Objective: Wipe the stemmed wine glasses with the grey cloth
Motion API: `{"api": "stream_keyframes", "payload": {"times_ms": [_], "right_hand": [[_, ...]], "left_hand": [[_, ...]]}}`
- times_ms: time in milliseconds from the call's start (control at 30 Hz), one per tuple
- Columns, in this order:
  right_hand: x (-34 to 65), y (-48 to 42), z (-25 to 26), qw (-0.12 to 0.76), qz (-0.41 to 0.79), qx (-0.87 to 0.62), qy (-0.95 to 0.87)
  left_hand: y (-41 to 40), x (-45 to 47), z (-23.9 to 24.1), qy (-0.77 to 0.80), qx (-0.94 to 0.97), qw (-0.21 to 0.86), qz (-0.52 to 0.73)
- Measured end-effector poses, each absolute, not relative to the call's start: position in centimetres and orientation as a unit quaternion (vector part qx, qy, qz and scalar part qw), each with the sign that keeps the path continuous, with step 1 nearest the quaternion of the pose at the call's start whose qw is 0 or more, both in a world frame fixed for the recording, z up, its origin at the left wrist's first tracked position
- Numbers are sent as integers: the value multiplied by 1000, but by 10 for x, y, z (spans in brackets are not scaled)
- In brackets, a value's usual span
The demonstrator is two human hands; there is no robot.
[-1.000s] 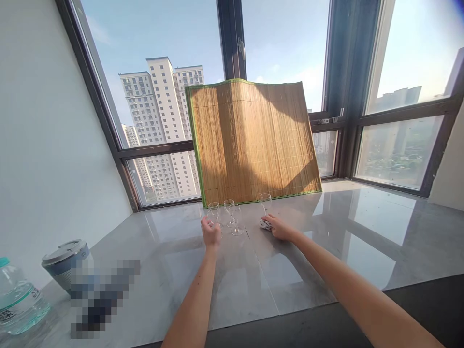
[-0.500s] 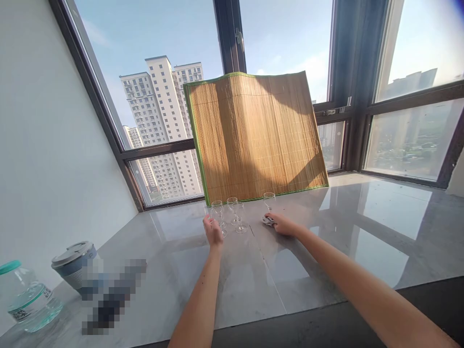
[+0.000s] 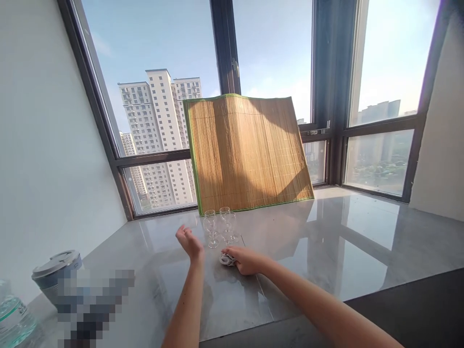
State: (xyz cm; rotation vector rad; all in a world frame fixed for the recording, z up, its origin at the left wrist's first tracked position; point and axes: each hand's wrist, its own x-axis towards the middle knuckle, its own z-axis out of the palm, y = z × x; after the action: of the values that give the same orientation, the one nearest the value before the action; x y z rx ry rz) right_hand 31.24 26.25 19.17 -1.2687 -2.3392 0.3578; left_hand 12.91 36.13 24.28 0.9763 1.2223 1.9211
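Observation:
My left hand (image 3: pixel 190 243) is raised just left of a cluster of stemmed glasses. Its fingers are loosely bent and somewhat apart, and I see nothing held in them. Upright on the sill stand the clear glasses, among them a front left glass (image 3: pixel 210 224), a back glass (image 3: pixel 224 212) and a right glass (image 3: pixel 231 222); their outlines overlap. In front of them my right hand (image 3: pixel 248 261) grips a crumpled white-and-grey cloth (image 3: pixel 227 260) low over the glossy surface. Whether a glass is inside the cloth is hidden.
A green-edged bamboo mat (image 3: pixel 250 154) leans against the window behind the glasses. On the left are a lidded cup (image 3: pixel 56 275), a water bottle (image 3: pixel 14 314) and a blurred dark object (image 3: pixel 97 309). The grey sill (image 3: pixel 232 314) ends at a front edge.
My right hand has come left and nearer with the cloth. My left hand has drawn left, away from the glasses. The separate glass by my right hand no longer shows there. The view has shifted.

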Motion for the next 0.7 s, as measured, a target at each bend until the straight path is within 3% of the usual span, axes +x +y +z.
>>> {"api": "stream_keyframes", "payload": {"times_ms": [233, 467, 700], "right_hand": [[304, 249, 188, 271, 112, -428, -855], [340, 198, 177, 330, 88, -516, -786], [300, 134, 269, 431, -118, -462, -766]], "left_hand": [[361, 125, 239, 469, 352, 316, 746], [351, 132, 223, 548, 420, 300, 658], [349, 144, 200, 550, 509, 292, 594]]}}
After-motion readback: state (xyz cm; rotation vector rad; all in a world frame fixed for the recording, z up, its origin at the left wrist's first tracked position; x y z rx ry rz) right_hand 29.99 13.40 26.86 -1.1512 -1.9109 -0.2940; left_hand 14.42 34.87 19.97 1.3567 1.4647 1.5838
